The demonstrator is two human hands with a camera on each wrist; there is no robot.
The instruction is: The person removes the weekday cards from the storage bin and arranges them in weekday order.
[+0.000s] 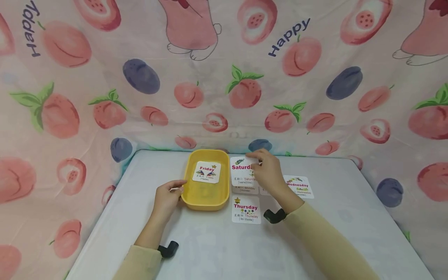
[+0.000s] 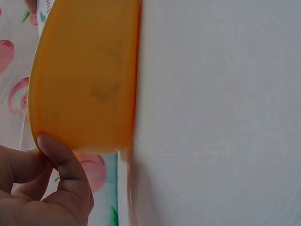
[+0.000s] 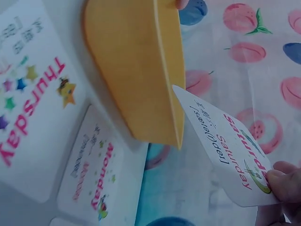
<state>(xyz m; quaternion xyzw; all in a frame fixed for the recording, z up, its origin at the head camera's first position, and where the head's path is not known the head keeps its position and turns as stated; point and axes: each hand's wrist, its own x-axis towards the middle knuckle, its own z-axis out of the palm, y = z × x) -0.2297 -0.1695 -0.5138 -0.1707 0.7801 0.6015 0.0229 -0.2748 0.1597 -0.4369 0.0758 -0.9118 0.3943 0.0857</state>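
Gripping the rim of the yellow tray [image 1: 201,194], the left hand [image 1: 166,199] has its thumb and fingers pinched together at the tray's left side. The tray rests on the white worktop [image 1: 210,243], its long axis running away from the person. Inside it, toward the far end, lies the Friday card [image 1: 207,172], printed face up.

Grasping the Saturday card [image 1: 242,177], the right hand [image 1: 268,169] has its thumb on the printed face near one edge. The card is raised clear of the worktop and tilted, as the right wrist view shows; it is just to the right of the tray in the head view.

Remaining cards are located on the worktop, right of the tray:
- Monday card [image 1: 245,191]: partly covered by the Saturday card in the head view.
- Thursday card [image 1: 246,210]: nearer the person than the Monday card, face up.
- Wednesday card [image 1: 298,188]: farthest right, face up, partly behind the right forearm.
- Partly hidden card [image 1: 264,191]: between the Monday and Wednesday cards; its title cannot be read.

A fruit-printed cloth [image 1: 196,74] hangs behind the worktop. A black fitting [image 1: 169,249] is located at the left wrist.
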